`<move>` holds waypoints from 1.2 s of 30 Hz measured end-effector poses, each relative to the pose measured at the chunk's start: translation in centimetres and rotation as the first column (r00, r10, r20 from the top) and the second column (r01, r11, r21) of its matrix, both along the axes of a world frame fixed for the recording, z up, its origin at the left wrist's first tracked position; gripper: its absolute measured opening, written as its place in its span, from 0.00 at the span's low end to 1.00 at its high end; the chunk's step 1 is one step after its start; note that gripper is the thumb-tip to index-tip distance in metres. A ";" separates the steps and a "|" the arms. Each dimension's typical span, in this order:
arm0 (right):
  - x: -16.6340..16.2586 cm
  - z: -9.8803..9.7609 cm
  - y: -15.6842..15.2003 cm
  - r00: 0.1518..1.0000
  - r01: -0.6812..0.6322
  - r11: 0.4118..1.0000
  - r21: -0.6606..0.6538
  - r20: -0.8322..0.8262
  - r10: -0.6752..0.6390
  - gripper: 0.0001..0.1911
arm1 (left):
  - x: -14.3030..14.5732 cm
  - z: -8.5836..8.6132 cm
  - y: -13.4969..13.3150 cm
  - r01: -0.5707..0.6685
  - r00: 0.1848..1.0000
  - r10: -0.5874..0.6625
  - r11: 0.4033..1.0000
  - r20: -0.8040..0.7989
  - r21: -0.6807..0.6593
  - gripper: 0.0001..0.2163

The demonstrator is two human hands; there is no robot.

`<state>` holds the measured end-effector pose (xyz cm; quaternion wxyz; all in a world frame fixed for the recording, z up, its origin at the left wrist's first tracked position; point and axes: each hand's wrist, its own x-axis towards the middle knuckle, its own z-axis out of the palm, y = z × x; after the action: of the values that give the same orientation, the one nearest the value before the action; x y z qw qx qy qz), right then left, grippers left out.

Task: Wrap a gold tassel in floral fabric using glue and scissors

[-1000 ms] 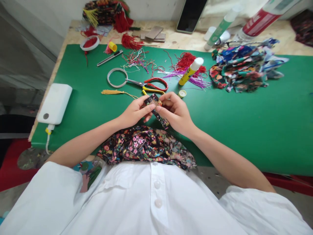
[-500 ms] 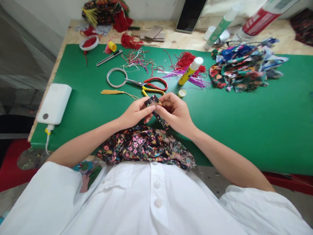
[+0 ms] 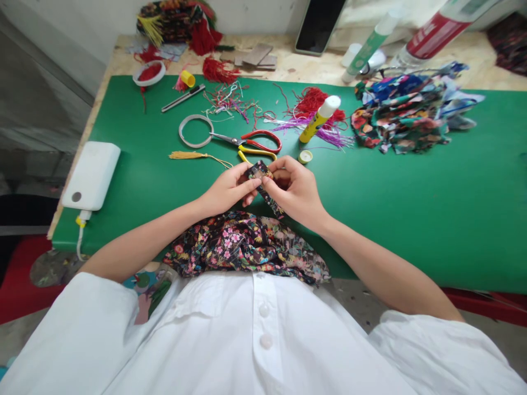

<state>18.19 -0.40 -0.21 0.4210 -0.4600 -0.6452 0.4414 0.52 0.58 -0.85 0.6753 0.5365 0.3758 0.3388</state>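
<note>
A small strip of dark floral fabric (image 3: 260, 169) is pinched between both hands above the mat's near edge. My left hand (image 3: 230, 189) is closed on its left side, thumb on top. My right hand (image 3: 296, 192) grips the other side, its thumb tip close to the left thumb. The strip's lower end (image 3: 276, 209) hangs out below the fingers. A larger gathered floral cloth (image 3: 234, 241) lies just below, against the white shirt. Right beyond the hands are scissors (image 3: 242, 141) with red and yellow handles, partly covered near the left fingers.
On the green mat (image 3: 395, 219) stand a yellow glue stick (image 3: 317, 123) and its cap (image 3: 305, 157). A tape ring (image 3: 196, 131), gold tassel (image 3: 187, 156), cutter knife (image 3: 183, 99) and loose threads (image 3: 230, 101) lie around. A white power bank (image 3: 91, 175) is left; fabric scraps (image 3: 407, 112) lie right.
Both hands hold the fabric strip in nearly the same place. Its top edge has shifted slightly; the left fingertips cover it a little differently.
</note>
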 end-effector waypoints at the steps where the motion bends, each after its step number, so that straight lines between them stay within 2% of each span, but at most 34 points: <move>1: 0.0 0.0 0.0 1.000 0.005 1.000 0.004 0.001 -0.005 0.10 | 0.0 0.0 0.0 0.003 1.000 -0.003 1.000 0.004 -0.002 0.23; 8: 0.2 -0.2 0.3 1.000 0.002 1.000 0.029 0.000 -0.002 0.09 | 0.1 0.4 -0.1 -0.018 0.999 0.020 0.999 0.030 -0.041 0.19; 16: 0.0 0.1 -0.4 0.991 -0.046 0.976 0.213 0.134 0.017 0.06 | 0.1 1.1 -0.3 0.013 1.000 -0.009 0.991 0.029 -0.134 0.15; 20: 0.2 0.0 -0.4 0.985 -0.077 0.963 0.258 0.169 0.033 0.05 | 0.2 1.2 -0.3 -0.023 1.000 0.025 0.991 0.019 -0.132 0.15; 30: 0.2 0.1 -0.4 0.981 -0.081 0.966 0.245 0.193 0.033 0.07 | 0.2 1.0 -0.3 -0.008 0.999 0.011 0.995 0.030 -0.097 0.19; 36: 0.2 0.3 -0.3 0.993 -0.055 0.986 0.158 0.116 0.037 0.07 | 0.2 0.6 -0.3 0.012 0.998 -0.008 0.998 0.059 -0.067 0.21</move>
<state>18.42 -0.66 0.06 0.4094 -0.4336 -0.7120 0.3707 0.68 0.30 -0.25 0.7054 0.5052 0.3642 0.3384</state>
